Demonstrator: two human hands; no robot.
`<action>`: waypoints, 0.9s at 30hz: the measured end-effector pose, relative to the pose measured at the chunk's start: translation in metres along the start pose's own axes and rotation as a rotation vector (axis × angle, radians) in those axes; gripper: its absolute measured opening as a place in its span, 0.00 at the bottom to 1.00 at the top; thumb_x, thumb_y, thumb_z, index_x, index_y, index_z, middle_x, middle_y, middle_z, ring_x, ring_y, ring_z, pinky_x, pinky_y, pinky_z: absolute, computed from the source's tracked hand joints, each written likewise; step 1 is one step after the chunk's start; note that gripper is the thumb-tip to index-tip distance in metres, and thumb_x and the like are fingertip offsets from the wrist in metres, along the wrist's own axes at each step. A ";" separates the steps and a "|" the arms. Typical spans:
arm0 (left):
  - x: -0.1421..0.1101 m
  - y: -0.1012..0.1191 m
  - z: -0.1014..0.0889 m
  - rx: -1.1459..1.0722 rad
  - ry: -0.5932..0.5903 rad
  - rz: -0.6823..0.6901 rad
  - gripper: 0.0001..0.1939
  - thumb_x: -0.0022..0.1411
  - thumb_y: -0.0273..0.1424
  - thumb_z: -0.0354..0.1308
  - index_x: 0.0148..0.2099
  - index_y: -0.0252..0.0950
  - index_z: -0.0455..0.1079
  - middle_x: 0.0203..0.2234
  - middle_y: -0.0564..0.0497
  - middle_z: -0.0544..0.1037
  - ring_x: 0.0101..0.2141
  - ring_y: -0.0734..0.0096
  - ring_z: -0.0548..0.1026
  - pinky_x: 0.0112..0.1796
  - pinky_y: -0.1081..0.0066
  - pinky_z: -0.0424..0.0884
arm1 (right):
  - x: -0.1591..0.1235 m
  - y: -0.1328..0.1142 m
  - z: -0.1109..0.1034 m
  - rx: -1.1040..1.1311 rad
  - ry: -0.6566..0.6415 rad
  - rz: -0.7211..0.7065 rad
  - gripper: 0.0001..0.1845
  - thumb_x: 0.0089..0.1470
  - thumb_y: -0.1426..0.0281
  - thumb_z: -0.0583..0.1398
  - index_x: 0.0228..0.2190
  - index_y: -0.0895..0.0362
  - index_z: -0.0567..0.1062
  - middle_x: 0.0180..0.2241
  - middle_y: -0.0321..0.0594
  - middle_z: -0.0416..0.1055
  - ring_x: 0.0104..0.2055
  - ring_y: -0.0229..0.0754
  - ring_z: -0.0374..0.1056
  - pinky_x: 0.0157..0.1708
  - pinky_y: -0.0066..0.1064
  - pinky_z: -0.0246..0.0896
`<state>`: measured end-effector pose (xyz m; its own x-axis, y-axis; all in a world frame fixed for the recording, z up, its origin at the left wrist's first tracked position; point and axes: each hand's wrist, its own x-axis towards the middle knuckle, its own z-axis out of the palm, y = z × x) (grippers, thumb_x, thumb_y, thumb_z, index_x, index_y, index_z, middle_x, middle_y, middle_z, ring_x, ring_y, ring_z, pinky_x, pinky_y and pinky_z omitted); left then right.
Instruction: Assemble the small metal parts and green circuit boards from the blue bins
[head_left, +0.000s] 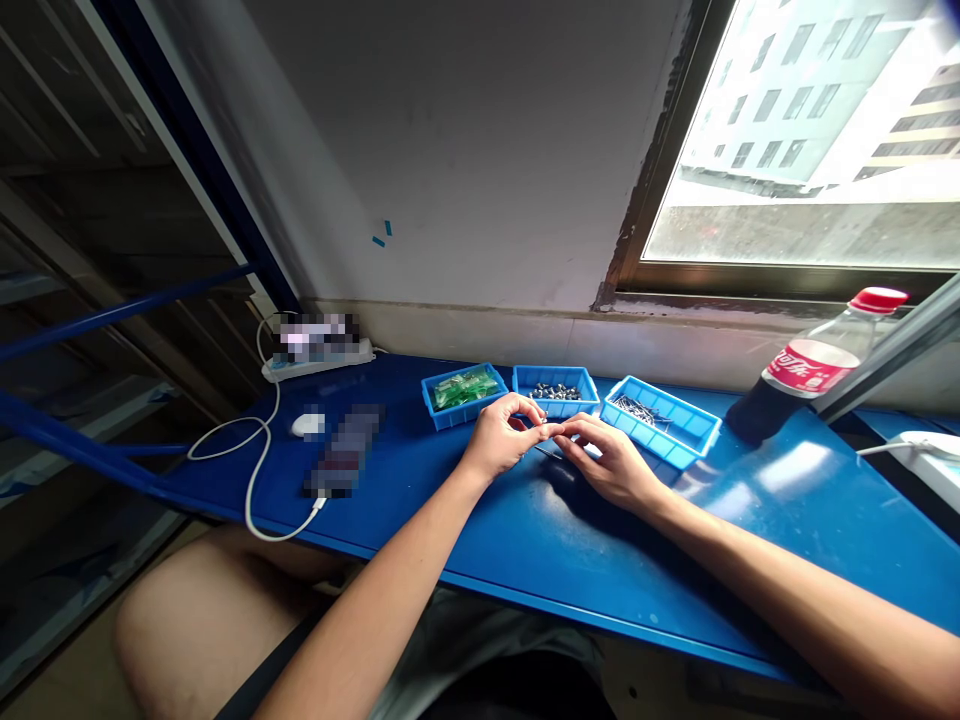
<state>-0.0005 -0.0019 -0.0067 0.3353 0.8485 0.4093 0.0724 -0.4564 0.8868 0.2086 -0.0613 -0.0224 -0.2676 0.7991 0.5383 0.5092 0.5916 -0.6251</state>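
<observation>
My left hand (501, 437) and my right hand (609, 460) meet over the blue shelf top (525, 540), fingertips pinched together on a tiny metal part (545, 424) that is too small to name. Just behind them stand three small blue trays: the left tray (463, 395) holds green pieces, the middle tray (556, 390) holds small dark metal parts, and the right tray (664, 422) holds thin metal pins. Both hands rest close to the surface, in front of the middle tray.
A cola bottle (810, 372) with a red cap leans at the right by the window. A white power strip (319, 360), a white cable (251, 470), a small white charger (307, 424) and a blurred phone (345, 450) lie to the left. Another white object (930, 460) sits at the far right.
</observation>
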 end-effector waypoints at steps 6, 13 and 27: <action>0.000 -0.003 0.002 -0.066 -0.101 -0.012 0.09 0.60 0.36 0.74 0.38 0.36 0.85 0.45 0.42 0.84 0.47 0.59 0.82 0.41 0.66 0.79 | 0.001 0.000 0.000 0.016 -0.005 -0.025 0.13 0.73 0.61 0.58 0.49 0.49 0.82 0.44 0.45 0.80 0.43 0.49 0.77 0.43 0.41 0.76; -0.002 -0.001 0.001 -0.142 -0.239 -0.022 0.13 0.64 0.40 0.71 0.47 0.39 0.87 0.50 0.42 0.83 0.53 0.55 0.81 0.55 0.58 0.80 | 0.003 0.001 -0.003 0.132 -0.011 0.044 0.16 0.72 0.57 0.58 0.43 0.50 0.83 0.41 0.43 0.80 0.42 0.46 0.76 0.43 0.37 0.76; -0.001 -0.005 0.004 -0.111 -0.202 -0.040 0.11 0.65 0.37 0.70 0.45 0.36 0.85 0.50 0.41 0.83 0.53 0.56 0.81 0.47 0.64 0.80 | -0.002 0.018 0.001 0.287 0.033 0.222 0.17 0.65 0.51 0.66 0.40 0.51 0.83 0.39 0.41 0.82 0.41 0.48 0.79 0.42 0.38 0.76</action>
<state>0.0022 -0.0014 -0.0126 0.5162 0.7893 0.3323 -0.0110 -0.3819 0.9241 0.2174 -0.0521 -0.0358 -0.1476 0.9102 0.3871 0.3003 0.4141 -0.8592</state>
